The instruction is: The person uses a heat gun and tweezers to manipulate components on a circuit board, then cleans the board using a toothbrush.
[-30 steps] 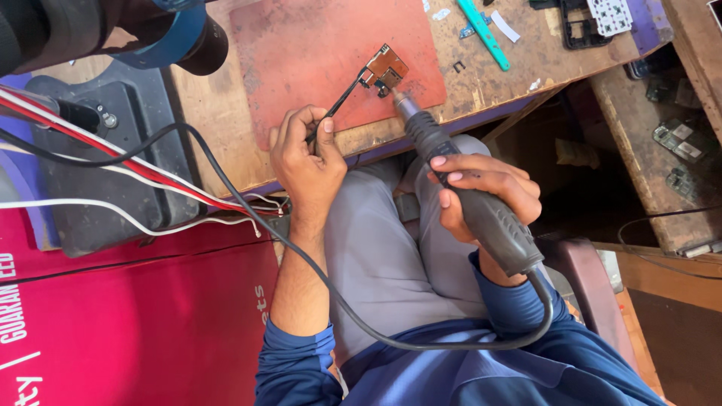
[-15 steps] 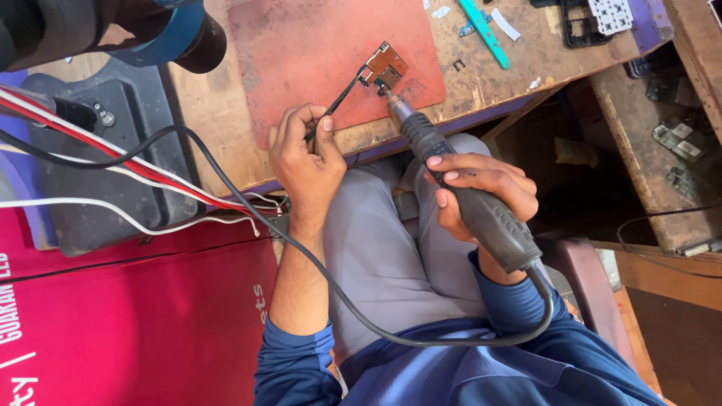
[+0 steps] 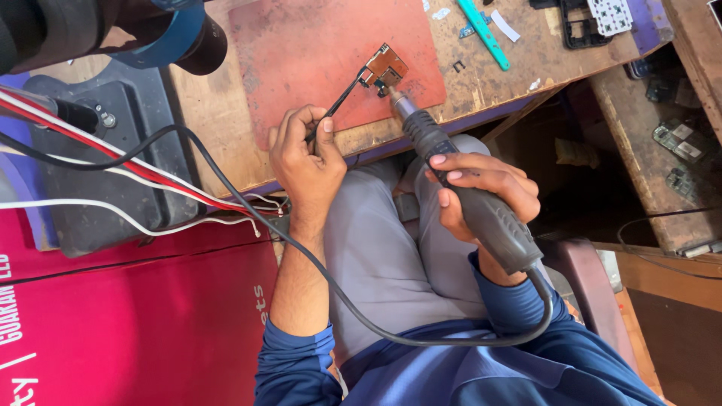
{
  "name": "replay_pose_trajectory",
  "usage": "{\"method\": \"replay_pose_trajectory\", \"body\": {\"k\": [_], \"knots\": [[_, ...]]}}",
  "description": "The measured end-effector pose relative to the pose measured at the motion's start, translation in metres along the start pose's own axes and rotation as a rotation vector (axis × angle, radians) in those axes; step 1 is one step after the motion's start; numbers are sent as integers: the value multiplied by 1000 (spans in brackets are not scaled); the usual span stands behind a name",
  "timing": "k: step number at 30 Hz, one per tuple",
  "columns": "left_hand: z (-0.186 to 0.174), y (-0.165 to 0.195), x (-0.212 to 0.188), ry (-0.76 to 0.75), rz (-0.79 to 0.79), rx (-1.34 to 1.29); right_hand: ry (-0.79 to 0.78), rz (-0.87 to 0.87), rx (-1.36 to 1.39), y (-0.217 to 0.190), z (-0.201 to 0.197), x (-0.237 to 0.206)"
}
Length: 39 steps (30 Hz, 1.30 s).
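Red mat [image 3: 316, 60]: L hand [image 3: 304, 162] tweezers [image 3: 338, 101], R hand [image 3: 481, 192] heat-gun [image 3: 459, 188]

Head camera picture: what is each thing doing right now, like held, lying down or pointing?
Left hand: pinching black tweezers.
Tweezers: gripping the small board's edge.
Small circuit board: over the red mat, held by tweezers.
Right hand: wrapped around the hot-air tool.
Hot-air tool: nozzle aimed at the board.
Red mat: flat on the bench.
Teal tool: lying unused.

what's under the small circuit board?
The small circuit board sits over a reddish mat on the wooden bench. Whether it rests on the mat is unclear; its underside is hidden.
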<state>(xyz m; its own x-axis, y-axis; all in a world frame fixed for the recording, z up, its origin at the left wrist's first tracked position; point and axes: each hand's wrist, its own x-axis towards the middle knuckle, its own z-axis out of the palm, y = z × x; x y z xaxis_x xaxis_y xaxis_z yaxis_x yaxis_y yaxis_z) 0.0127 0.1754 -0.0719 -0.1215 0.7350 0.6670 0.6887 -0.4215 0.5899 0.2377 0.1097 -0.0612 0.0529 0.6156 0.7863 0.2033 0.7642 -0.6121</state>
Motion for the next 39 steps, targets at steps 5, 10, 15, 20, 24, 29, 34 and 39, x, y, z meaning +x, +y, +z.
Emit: {"method": "replay_pose_trajectory", "body": {"k": [5, 10, 15, 20, 24, 29, 34, 39], "knots": [[0, 0, 0, -13, -38, -8, -2, -8, -19, 2, 1, 0], [-1, -1, 0, -7, -8, 6, -19, -17, -15, 2, 3, -1], [0, -1, 0, -1, 5, 3, -20, -30, 21, 4, 2, 0], [0, -1, 1, -2, 0, 2, -15, -38, 21, 5, 2, 0], [0, 0, 0, -2, 4, 11, -13, -17, 0, 4, 2, -1], [-1, 0, 0, -5, 9, 7, -6, -23, -17, 4, 1, -1], [0, 1, 0, 0, 5, 12, 16, -18, -7, 3, 0, 0], [0, 2, -1, -3, -15, -1, 33, 2, -36, -1, 0, -2]]}}
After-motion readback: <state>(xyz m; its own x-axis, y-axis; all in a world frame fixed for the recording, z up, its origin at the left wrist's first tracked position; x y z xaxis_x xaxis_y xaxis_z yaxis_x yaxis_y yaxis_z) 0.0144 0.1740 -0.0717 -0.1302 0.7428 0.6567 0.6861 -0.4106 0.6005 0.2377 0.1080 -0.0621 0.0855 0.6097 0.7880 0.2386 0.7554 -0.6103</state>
